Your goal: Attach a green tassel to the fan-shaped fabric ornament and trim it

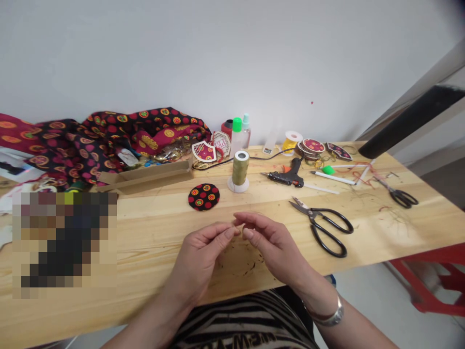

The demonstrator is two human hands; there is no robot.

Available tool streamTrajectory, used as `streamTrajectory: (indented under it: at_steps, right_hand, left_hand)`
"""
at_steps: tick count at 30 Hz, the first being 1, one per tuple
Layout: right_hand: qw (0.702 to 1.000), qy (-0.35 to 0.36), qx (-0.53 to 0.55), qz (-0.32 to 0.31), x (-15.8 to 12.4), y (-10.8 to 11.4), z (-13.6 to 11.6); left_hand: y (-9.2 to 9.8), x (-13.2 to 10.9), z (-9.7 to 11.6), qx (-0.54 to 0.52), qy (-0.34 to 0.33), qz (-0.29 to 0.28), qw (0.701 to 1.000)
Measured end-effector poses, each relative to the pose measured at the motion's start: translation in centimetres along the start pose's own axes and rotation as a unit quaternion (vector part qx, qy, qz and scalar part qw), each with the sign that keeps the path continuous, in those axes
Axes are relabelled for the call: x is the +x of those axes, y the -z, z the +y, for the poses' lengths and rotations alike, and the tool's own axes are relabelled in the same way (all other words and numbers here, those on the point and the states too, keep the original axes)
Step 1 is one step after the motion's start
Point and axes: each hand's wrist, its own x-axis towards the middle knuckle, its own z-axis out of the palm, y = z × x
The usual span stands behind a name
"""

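Note:
My left hand (205, 254) is closed in a pinch, thumb pressed against the forefinger; what sits between the tips is too small to name. Facing it, my right hand (274, 247) has its thumb and curled fingers drawn close together near the left fingertips. Anything it holds is also too fine to make out. Just beyond the hands lies a round fabric patch (204, 197), black with red and yellow flower motifs. A cone of olive-green thread (240, 169) stands upright behind them. To the right, black-handled scissors (325, 225) lie with their handles spread.
A black glue gun (285, 177) lies behind the scissors, near a yellow ribbon spool (291, 142). Smaller scissors (401, 198) rest at the right. Patterned cloth (119, 133) is heaped at back left behind an open cardboard box (148, 177). A red stool (432, 278) stands beyond the table's right edge.

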Motion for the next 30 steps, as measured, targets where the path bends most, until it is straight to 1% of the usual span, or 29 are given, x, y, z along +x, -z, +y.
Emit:
streamTrajectory:
  at_steps: [3,6,8,12,14,16,20,22,30]
  right_hand:
    - [0.999,0.018,-0.026,0.004,-0.1,-0.1,0.1]
    - [0.999,0.034,-0.024,0.009,0.0,-0.3,-0.1]
    - [0.999,0.036,0.008,-0.006,0.0,-0.5,-0.2]
    - [0.991,0.019,0.117,-0.058,0.2,-1.1,-0.2]
    - [0.983,0.01,0.165,-0.08,0.3,-1.4,0.0]
    - [0.978,0.0,0.188,-0.087,0.4,-1.5,0.3]
    - [0.983,-0.012,0.152,-0.105,0.6,-1.6,0.2]
    - [0.986,-0.012,0.126,-0.108,0.6,-1.5,0.0]
    - [0.998,-0.015,0.042,-0.046,0.3,-1.4,0.3]
  left_hand:
    - [0.1,0.2,0.0,0.02,-0.056,0.024,0.998]
    - [0.1,0.3,-0.1,0.035,-0.079,0.049,0.995]
    - [0.1,0.3,-0.1,0.025,-0.087,0.052,0.995]
    - [-0.1,0.3,0.1,-0.01,-0.099,0.042,0.994]
    - [-0.1,0.2,0.2,-0.026,-0.096,0.035,0.994]
    - [-0.1,0.2,0.3,-0.046,-0.081,0.028,0.995]
    - [-0.2,0.2,0.4,-0.087,-0.047,0.027,0.995]
    - [-0.2,0.2,0.5,-0.099,-0.044,0.031,0.994]
    - [-0.4,0.5,0.8,-0.144,-0.044,0.061,0.987]
